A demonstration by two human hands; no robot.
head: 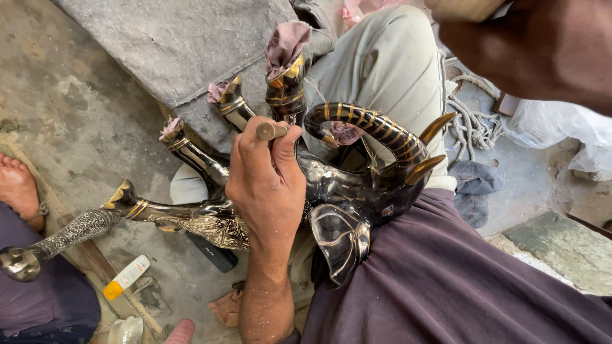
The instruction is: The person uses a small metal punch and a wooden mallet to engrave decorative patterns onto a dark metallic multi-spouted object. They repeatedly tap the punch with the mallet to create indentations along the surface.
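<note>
A glossy black elephant figure with gold bands (357, 191) lies on its back across my lap, its legs pointing up and its curled trunk (376, 127) and gold tusks to the right. Pink cloth (287, 41) is stuffed into the leg ends. My left hand (264, 185) rests on the figure's body, fist closed around a small tool with a wooden end (271, 130). My right hand (542, 44) is raised close to the camera at the top right. It is blurred, and it seems closed on a tan handle (465, 6) cut off by the frame edge.
Another person sits at the left: a bare foot (19, 191), purple clothing, and an engraved silver metal piece (64, 239). On the concrete floor are a white tube with an orange cap (127, 277), a black object (213, 251), grey cloth (178, 44), rope (472, 124) and a white bag (561, 127).
</note>
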